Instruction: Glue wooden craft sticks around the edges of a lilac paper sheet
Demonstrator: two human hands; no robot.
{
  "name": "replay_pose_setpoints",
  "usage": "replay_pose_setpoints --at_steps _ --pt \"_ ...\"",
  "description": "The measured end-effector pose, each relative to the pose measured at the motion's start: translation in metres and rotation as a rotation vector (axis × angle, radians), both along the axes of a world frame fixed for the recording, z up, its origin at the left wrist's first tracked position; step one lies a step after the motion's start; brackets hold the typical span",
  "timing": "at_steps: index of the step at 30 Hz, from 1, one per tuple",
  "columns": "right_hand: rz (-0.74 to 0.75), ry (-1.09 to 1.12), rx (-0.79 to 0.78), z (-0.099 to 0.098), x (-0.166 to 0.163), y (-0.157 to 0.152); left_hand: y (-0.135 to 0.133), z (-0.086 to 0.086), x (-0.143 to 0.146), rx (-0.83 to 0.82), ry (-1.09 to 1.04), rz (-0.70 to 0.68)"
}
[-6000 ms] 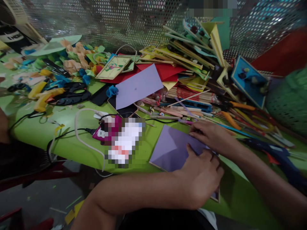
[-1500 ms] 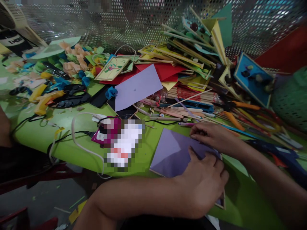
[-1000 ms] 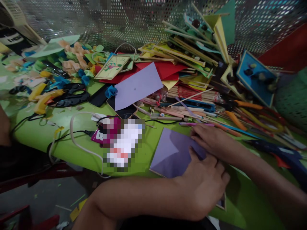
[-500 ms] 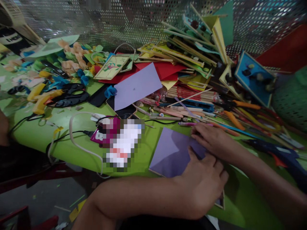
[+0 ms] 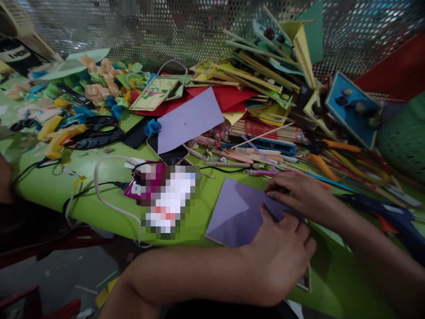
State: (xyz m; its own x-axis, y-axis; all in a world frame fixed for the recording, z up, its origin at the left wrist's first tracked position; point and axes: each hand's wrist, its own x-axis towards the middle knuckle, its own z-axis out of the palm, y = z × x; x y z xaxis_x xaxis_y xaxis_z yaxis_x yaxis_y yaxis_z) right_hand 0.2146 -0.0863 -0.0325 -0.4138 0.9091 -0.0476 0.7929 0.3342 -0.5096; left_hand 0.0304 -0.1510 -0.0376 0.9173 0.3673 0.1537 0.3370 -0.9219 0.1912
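Note:
A purple paper sheet (image 5: pixel 232 212) lies on the green tabletop in front of me, with thin wooden strips showing along its lower edge and near right corner. My left hand (image 5: pixel 282 252) rests across its right part. One digit of that hand points forward on the paper, and the others are spread and bent towards the right edge. Just beyond it, my right hand (image 5: pixel 295 195) has its fingers closed together at the sheet's upper right edge. Both hands cover that side of the sheet, so the exact contact there is partly hidden.
A blurred-out bright phone-like object (image 5: pixel 172 199) lies left of the sheet. Behind are a lilac sheet (image 5: pixel 191 117), pens and sticks, and stacked framed cards (image 5: pixel 259 75). Orange-handled pliers (image 5: pixel 323 166) and a dark blue glue gun (image 5: pixel 388 212) lie right; a yellow glue gun (image 5: pixel 58 139) lies left.
My right hand has shifted very slightly downward and right along the sheet's edge. My left hand and the purple sheet stay almost where they were.

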Motion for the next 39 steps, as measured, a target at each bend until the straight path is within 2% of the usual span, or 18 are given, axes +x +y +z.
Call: replay_pose_setpoints --at_steps 8,17,22,27,34,39 --pt "0.056 -0.165 0.178 0.003 -0.012 -0.006 0.001 0.0 0.0 -0.016 0.013 -0.021" --pt "-0.027 -0.109 0.155 -0.004 -0.002 -0.005 0.001 0.004 -0.001 0.014 0.052 -0.012" --pt "-0.054 -0.067 0.113 0.0 0.0 -0.002 0.002 0.006 -0.001 -0.033 0.074 -0.019" --pt "-0.085 -0.027 0.126 0.005 0.005 0.002 0.002 0.005 -0.002 -0.01 0.038 -0.017" --pt "0.022 -0.055 0.115 -0.004 0.006 -0.003 0.001 0.006 -0.002 -0.01 0.055 -0.021" --pt "0.031 -0.129 0.218 -0.01 0.005 -0.007 0.001 0.004 -0.001 -0.006 0.052 -0.008"
